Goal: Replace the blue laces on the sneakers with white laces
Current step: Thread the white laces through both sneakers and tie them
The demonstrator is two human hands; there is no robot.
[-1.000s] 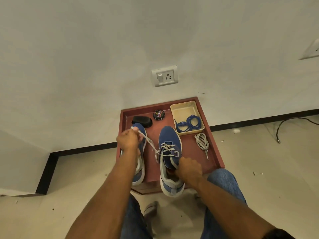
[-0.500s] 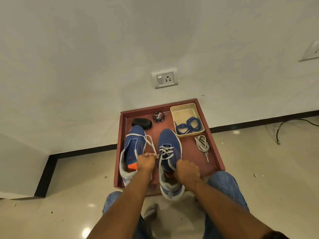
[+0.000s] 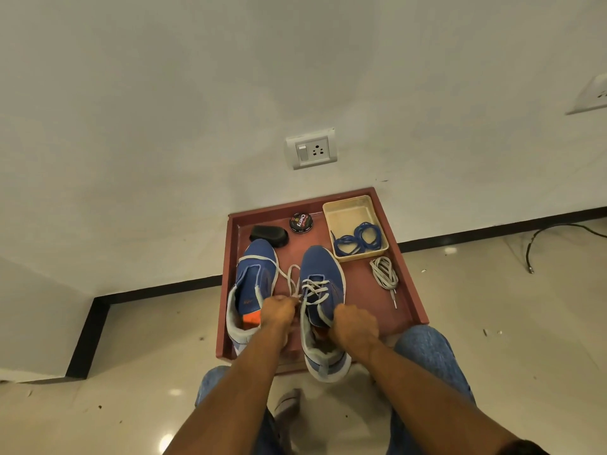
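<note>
Two blue sneakers stand on a red-brown tray (image 3: 412,290). The right sneaker (image 3: 320,264) has a white lace (image 3: 313,289) threaded through its lower eyelets. The left sneaker (image 3: 254,274) has no lace in its eyelets; a loose stretch of the white lace loops over its toe. My left hand (image 3: 277,311) is closed on the white lace between the two shoes. My right hand (image 3: 353,326) grips the right sneaker's collar. A bundled white lace (image 3: 384,272) lies on the tray to the right. Blue laces (image 3: 358,239) sit coiled in a cream tray (image 3: 348,208).
A round polish tin (image 3: 301,222) and a black brush (image 3: 269,235) lie at the tray's back. The wall with a socket (image 3: 311,149) rises just behind. A black cable (image 3: 555,231) runs over the floor at right. My knees in jeans (image 3: 427,349) flank the tray's near edge.
My left hand came down from above the left sneaker's toe, drawing the white lace back to the gap between the shoes. My right hand has stayed on the right sneaker.
</note>
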